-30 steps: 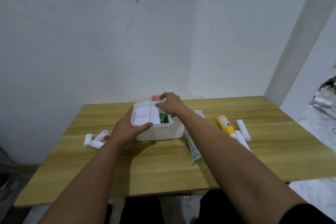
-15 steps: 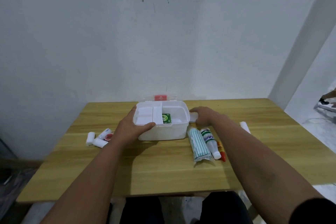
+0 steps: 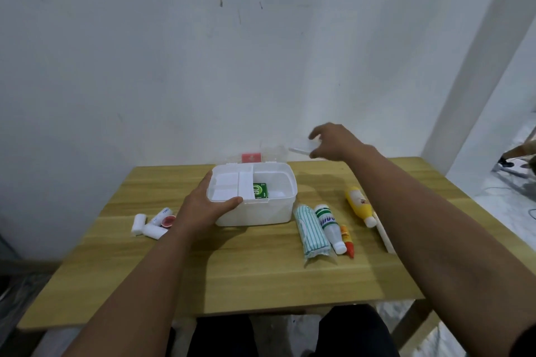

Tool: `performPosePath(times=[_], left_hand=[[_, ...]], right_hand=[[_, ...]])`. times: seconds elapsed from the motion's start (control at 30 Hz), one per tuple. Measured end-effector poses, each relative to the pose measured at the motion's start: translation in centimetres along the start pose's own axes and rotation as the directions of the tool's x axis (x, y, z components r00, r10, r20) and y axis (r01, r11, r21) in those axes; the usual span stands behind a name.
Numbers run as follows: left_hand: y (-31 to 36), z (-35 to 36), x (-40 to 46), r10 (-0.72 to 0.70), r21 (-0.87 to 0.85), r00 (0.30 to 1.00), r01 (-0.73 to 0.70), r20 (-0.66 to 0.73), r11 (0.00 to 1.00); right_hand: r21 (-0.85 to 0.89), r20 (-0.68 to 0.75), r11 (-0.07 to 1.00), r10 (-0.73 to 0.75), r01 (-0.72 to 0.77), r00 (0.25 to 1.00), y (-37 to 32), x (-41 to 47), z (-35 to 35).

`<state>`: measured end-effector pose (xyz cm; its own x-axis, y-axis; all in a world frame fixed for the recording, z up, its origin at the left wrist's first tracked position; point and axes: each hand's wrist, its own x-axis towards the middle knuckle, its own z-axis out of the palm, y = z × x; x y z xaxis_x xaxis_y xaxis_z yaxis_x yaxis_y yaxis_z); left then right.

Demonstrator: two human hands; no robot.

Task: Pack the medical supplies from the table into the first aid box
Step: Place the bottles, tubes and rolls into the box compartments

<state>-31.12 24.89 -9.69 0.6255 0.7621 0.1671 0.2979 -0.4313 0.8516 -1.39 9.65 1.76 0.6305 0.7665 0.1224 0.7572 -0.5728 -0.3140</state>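
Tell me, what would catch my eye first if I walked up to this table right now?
Probably the white box open in the middle of the wooden table, with a green packet inside and the left hand gripping its near left corner. Next, the right hand raised above the far edge. Then the yellow bottle lying right of the box.

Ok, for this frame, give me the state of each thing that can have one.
first aid box: open, lid up behind.
green packet: inside the box.
left hand: gripping the box's left end.
right hand: raised, holding a small white object.
yellow bottle: lying down.
white bottle: lying down.
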Motion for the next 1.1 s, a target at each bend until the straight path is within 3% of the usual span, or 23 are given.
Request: performPosePath(times=[0.1,0.2,0.4,0.63,0.83,1.0,1.1], left_hand=[[-0.2,-0.2,-0.1,0.014,0.016,1.000,-0.015,0.021,1.000],[0.0,-0.2,-0.1,0.007,0.041,1.000,-0.008,0.010,0.999],[0.6,0.0,-0.4,0.030,0.044,0.999,-0.031,0.011,0.999],[0.2,-0.1,-0.1,0.037,0.069,0.999,-0.039,0.025,0.997],[-0.2,0.0,0.2,0.033,0.038,0.999,-0.034,0.023,0.999],[-0.4,0.1,0.2,0.026,0.047,1.000,-0.027,0.012,0.999],[-0.6,0.0,0.3,0.013,0.046,1.000,-0.013,0.014,0.999]], right_hand=[[0.044,0.102,0.993,-0.111,0.107,0.989,-3.8,-0.3,-1.0],[-0.044,0.146,0.978,-0.195,0.203,0.970,-6.9,-1.0,0.1],[-0.295,0.316,0.926,-0.137,0.234,0.939,-9.6,-1.9,3.9],[-0.091,0.229,0.966,-0.215,0.240,0.949,-10.2,-2.2,7.9],[0.108,0.042,0.987,-0.126,0.121,0.991,-9.7,-2.3,8.8],[0.253,0.125,0.966,-0.079,0.046,0.989,-10.3,-2.4,10.2],[0.224,0.113,0.974,-0.068,0.042,0.991,-11.1,-2.5,11.4]])
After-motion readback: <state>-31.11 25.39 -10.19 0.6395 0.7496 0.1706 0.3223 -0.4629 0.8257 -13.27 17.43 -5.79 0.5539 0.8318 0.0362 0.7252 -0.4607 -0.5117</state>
